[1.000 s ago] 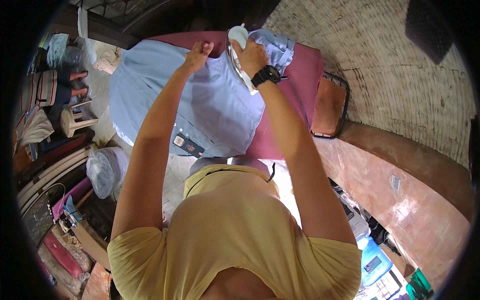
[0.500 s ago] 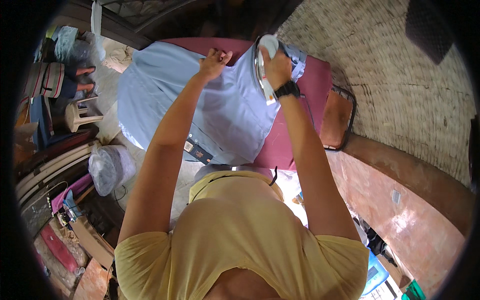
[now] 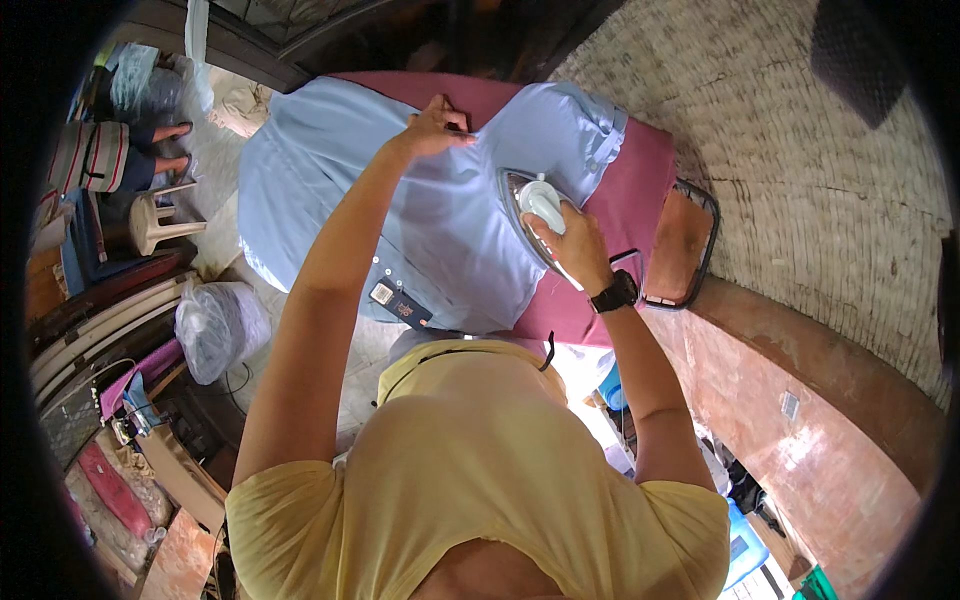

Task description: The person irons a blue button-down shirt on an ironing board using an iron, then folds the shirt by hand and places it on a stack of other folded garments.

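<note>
Item, nearest: one short-sleeved yellow cloth T-shirt [image 3: 470,420], worn, well below the fingers of both hands. Item: one black wristwatch [image 3: 617,291], just behind the right fingers. Item: right hand [image 3: 580,245], fingers wrapped around the handle of a white-and-grey plastic-and-metal iron [image 3: 541,205]. The iron lay under and just ahead of those fingers, on the cloth; its long axis ran diagonally, heel by the wrist, nose apparently pointing away from the wearer and leftward, toward the left fingers. Item: one light blue woven cloth shirt [image 3: 440,235], spread between and beyond both sets of fingers, a dark rectangular card tag [image 3: 400,303] on its near edge, well below the left fingers. Item, farther: left hand [image 3: 432,130], fingers parted and loosely bent, clasping nothing visible, resting at the shirt's far edge. Good practice, as judged: left fingers holding the cloth taut and clear of the hot plate, right fingers guiding the iron nose-first, flat and evenly, over smoothed fabric. Item, beneath: one maroon cloth-covered ironing board [image 3: 650,190], bare to the right of the right fingers. Item, outlying: one beige plastic stool [image 3: 155,225], well left of the left fingers.
</note>
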The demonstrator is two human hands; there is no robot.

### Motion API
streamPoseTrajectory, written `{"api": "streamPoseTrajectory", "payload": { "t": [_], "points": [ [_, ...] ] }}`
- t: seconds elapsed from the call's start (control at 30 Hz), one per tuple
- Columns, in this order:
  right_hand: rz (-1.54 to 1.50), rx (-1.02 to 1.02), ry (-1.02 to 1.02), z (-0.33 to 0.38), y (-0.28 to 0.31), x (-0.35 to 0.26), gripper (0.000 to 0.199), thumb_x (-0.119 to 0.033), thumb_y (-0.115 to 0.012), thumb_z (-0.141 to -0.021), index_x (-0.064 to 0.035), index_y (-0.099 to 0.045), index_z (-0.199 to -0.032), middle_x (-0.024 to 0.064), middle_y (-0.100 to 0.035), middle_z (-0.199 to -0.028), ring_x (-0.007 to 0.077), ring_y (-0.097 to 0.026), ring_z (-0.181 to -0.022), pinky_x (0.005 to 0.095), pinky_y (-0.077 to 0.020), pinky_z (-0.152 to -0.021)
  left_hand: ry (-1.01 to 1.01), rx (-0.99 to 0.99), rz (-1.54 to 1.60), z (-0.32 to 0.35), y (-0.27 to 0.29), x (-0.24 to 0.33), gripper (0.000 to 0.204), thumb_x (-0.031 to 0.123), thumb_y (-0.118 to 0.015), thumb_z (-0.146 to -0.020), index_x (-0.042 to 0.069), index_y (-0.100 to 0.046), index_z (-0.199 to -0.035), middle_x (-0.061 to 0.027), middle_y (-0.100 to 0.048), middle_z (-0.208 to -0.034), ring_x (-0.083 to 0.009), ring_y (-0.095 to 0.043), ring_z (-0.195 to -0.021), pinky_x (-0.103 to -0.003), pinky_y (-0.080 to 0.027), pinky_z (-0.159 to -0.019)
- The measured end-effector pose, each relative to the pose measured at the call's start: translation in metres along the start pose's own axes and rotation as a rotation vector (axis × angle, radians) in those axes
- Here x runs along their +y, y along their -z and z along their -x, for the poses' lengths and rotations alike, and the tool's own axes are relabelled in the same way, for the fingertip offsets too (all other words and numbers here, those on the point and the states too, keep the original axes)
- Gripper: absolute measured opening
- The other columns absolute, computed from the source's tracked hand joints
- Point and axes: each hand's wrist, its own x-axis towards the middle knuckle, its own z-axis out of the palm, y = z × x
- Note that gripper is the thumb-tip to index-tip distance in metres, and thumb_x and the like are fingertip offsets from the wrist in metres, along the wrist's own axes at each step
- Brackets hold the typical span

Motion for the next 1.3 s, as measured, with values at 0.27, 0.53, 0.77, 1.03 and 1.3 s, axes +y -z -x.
{"api": "streamPoseTrajectory", "payload": {
  "t": [0.27,0.53,0.77,1.03,1.3],
  "points": [
    [0.068,0.001,-0.056,-0.102,-0.01,-0.046,0.062,-0.056,-0.063,-0.087,0.0044,-0.067,-0.103,0.0287,-0.068,-0.091,0.047,-0.065,-0.088,0.0505,-0.0524,-0.078,-0.12,0.173,0.47,-0.025,-0.017,-0.04,0.017,0.022,-0.069,-0.087,0.011,-0.058,-0.092,-0.0057,-0.056,-0.102,-0.0212,-0.057,-0.102,-0.035,-0.043,-0.091],
    [0.059,0.018,0.001,-0.095,-0.016,-0.027,0.067,-0.059,-0.063,-0.087,0.0079,-0.067,-0.096,0.0329,-0.066,-0.089,0.0491,-0.065,-0.091,0.0513,-0.0517,-0.081,-0.106,0.286,0.39,-0.031,-0.032,-0.033,0.016,0.024,-0.062,-0.092,0.012,-0.055,-0.099,-0.0076,-0.062,-0.106,-0.0268,-0.06,-0.104,-0.038,-0.045,-0.09],
    [0.022,0.03,-0.082,-0.093,-0.027,-0.034,0.062,-0.055,-0.063,-0.088,0.0052,-0.067,-0.101,0.0313,-0.067,-0.09,0.0465,-0.065,-0.092,0.0506,-0.0518,-0.079,-0.01,0.258,0.349,-0.031,-0.029,-0.042,0.027,0.038,-0.049,-0.097,0.013,-0.056,-0.103,-0.0082,-0.06,-0.117,-0.0311,-0.056,-0.117,-0.045,-0.041,-0.096],
    [0.042,0.122,0.011,0.054,0.003,0.023,0.052,-0.046,-0.067,-0.089,0.0048,-0.064,-0.096,0.0277,-0.066,-0.078,0.0462,-0.066,-0.076,0.0504,-0.0525,-0.066,-0.019,0.253,0.2,-0.032,-0.029,-0.043,0.037,0.044,-0.045,-0.097,0.012,-0.059,-0.107,-0.0111,-0.054,-0.134,-0.0315,-0.046,-0.13,-0.051,-0.035,-0.106],
    [0.084,0.399,-0.364,-0.096,-0.009,-0.004,0.072,-0.061,-0.054,-0.091,0.0101,-0.064,-0.094,0.0348,-0.066,-0.088,0.0511,-0.065,-0.087,0.0537,-0.0514,-0.079,-0.003,0.177,0.165,-0.038,-0.03,-0.032,0.045,0.048,-0.041,-0.098,0.014,-0.059,-0.123,-0.0103,-0.051,-0.14,-0.0309,-0.04,-0.136,-0.051,-0.033,-0.109]
  ]
}}
